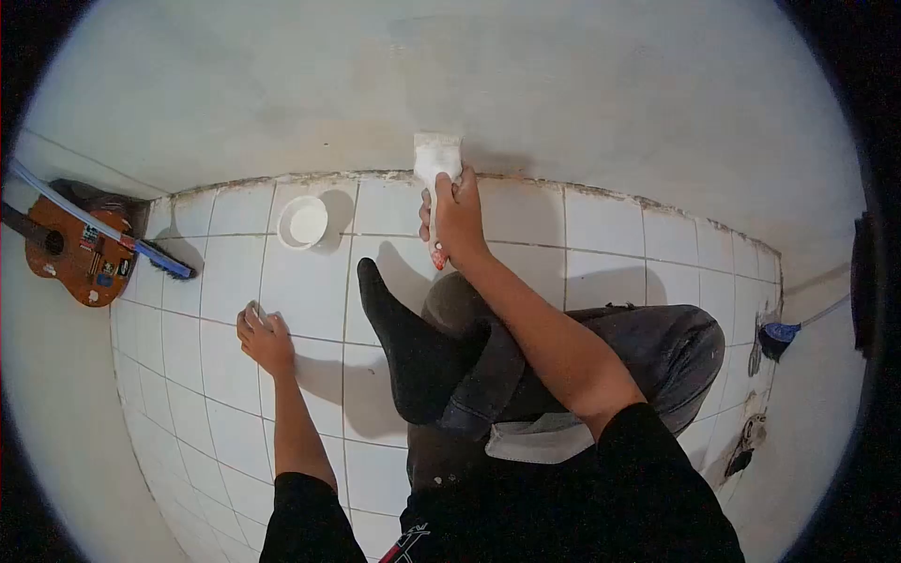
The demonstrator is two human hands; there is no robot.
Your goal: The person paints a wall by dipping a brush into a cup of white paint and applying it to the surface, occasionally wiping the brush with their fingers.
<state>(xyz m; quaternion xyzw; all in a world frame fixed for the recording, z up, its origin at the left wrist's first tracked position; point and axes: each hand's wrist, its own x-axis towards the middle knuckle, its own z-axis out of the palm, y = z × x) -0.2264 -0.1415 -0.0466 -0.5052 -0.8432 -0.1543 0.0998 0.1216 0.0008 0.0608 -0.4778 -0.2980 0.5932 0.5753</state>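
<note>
My right hand (457,218) is closed around the handle of a wide paintbrush (437,155). White paint covers the bristle end, which points up against the wall (526,84) just above the floor edge. The red tip of the handle sticks out below my fingers. My left hand (266,340) rests on the white floor tiles (230,272), its fingers loosely bent and apart from the thumb, with nothing visible in it. Between the hands, nearer the wall, stands a small round white tub (303,222) with white contents.
My crossed legs (563,357) and a black-socked foot (404,347) lie below the brush. A guitar (80,249) leans at the left, with a blue broom (164,260) across it. At the right are another blue brush (779,336) and a crumpled cloth (748,441).
</note>
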